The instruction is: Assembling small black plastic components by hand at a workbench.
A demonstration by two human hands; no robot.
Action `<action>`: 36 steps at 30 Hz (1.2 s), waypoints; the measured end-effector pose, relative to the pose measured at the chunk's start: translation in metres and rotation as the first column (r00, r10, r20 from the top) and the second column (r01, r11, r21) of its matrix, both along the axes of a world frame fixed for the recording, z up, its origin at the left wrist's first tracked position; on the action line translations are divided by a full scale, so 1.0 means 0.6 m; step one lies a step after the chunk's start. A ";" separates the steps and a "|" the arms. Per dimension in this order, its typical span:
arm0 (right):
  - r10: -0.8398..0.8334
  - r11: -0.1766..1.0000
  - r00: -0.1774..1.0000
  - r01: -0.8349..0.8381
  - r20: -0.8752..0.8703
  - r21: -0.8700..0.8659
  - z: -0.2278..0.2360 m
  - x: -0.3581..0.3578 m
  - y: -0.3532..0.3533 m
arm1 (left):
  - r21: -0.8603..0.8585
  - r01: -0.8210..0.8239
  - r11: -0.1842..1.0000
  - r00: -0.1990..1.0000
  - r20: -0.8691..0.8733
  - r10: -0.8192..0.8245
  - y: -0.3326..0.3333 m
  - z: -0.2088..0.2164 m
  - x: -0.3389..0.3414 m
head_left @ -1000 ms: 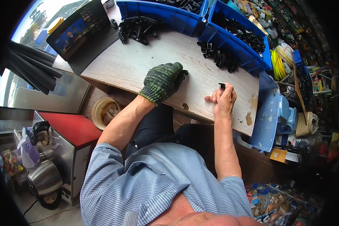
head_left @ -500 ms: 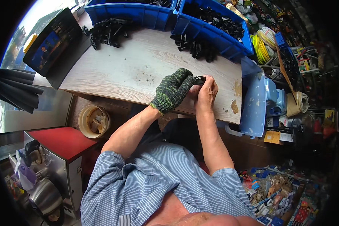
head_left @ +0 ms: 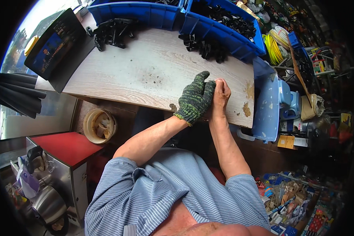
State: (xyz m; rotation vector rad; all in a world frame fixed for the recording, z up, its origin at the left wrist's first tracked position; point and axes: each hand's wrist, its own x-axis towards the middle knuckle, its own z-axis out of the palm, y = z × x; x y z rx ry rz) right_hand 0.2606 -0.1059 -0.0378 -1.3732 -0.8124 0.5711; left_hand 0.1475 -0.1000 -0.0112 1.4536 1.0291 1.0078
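My left hand (head_left: 196, 96), in a dark green knitted glove, presses its palm side against my bare right hand over the desk's front edge. One gloved digit sticks up apart from the others. My right hand (head_left: 221, 96) is closed, thumb side up, against the glove. Whatever lies between the two hands is hidden now; a small black part showed there earlier. Beyond them on the desk (head_left: 118, 78) sit a heap of black plastic parts (head_left: 206, 49) and, farther left, a cluster of larger black parts (head_left: 114, 33).
Two blue bins, a left bin (head_left: 137, 15) and a right bin (head_left: 224, 33) full of black parts, line the desk's back. A screen (head_left: 53, 47) stands at left. A bucket (head_left: 99, 126) is on the floor. A light blue tub (head_left: 265, 106) abuts the desk's right end.
Both hands have come closer together, the gloved left one moving right and turning more upright. The black part seen between the fingers has gone out of sight.
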 end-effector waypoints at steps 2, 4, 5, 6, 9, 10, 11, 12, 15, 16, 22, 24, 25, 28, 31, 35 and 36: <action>-0.001 1.000 1.000 0.000 -0.028 -0.024 0.006 -0.003 -0.004 | 0.047 -0.015 0.999 1.000 -0.004 0.015 0.001 -0.004 0.000; -0.012 0.999 0.999 0.010 -0.035 -0.050 0.000 0.008 -0.004 | 0.114 -0.033 0.993 0.999 0.008 0.032 -0.002 -0.006 0.004; -0.018 0.999 0.999 0.017 -0.038 -0.043 -0.005 0.010 -0.004 | 0.095 -0.009 0.995 1.000 0.021 0.007 -0.004 -0.005 0.002; -0.006 0.998 0.998 0.002 -0.060 -0.057 -0.001 0.008 -0.005 | 0.090 -0.022 0.996 0.999 -0.022 0.024 -0.004 -0.005 0.003; 0.065 0.996 0.994 -0.070 -0.088 -0.058 0.010 0.002 -0.008 | 0.090 0.011 0.996 1.000 -0.007 -0.011 0.000 -0.014 -0.011; 0.057 0.997 0.983 -0.067 -0.174 -0.048 0.012 -0.001 -0.008 | 0.148 0.041 0.988 0.999 0.021 -0.044 0.002 -0.018 -0.016; 0.050 0.997 0.965 -0.062 -0.259 -0.041 0.014 -0.004 -0.008 | 0.206 0.069 0.976 0.996 0.045 -0.080 0.004 -0.023 -0.021; 0.057 0.997 0.963 -0.070 -0.264 -0.038 0.027 -0.009 -0.010 | 0.208 0.063 0.976 0.997 0.039 -0.073 0.013 -0.020 -0.035; -0.059 0.982 0.897 -0.026 -0.437 -0.186 0.064 -0.004 -0.012 | 0.440 -0.217 0.872 0.960 -0.068 0.273 0.075 0.001 -0.131; -0.116 0.982 0.880 0.032 -0.460 -0.186 0.076 0.013 -0.013 | 0.560 -0.316 0.765 0.888 -0.110 0.447 0.115 0.008 -0.170; -0.517 0.853 0.725 0.481 -0.455 -0.204 0.090 0.197 -0.009 | 0.830 -0.125 0.544 0.476 -0.431 0.767 0.265 0.013 -0.318; -0.549 0.832 0.700 0.511 -0.456 -0.216 0.075 0.255 -0.018 | 0.847 -0.041 0.530 0.437 -0.461 0.772 0.291 0.001 -0.334; -0.580 0.811 0.691 0.536 -0.431 -0.234 0.078 0.256 -0.022 | 0.823 -0.087 0.562 0.456 -0.468 0.757 0.294 -0.003 -0.338; -0.660 0.751 0.662 0.591 -0.355 -0.293 0.075 0.248 -0.025 | 0.780 -0.162 0.604 0.494 -0.466 0.734 0.300 -0.009 -0.340; -0.521 0.853 0.778 0.459 -0.350 -0.248 0.065 0.216 -0.020 | 0.801 -0.238 0.549 0.522 -0.371 0.768 0.302 -0.010 -0.337; -0.369 0.917 0.872 0.284 -0.322 -0.281 0.064 0.173 0.005 | 0.861 -0.245 0.446 0.628 -0.209 0.750 0.260 -0.013 -0.305; -0.310 0.925 0.903 0.215 -0.297 -0.314 0.064 0.165 0.014 | 0.861 -0.197 0.469 0.655 -0.240 0.716 0.248 -0.018 -0.297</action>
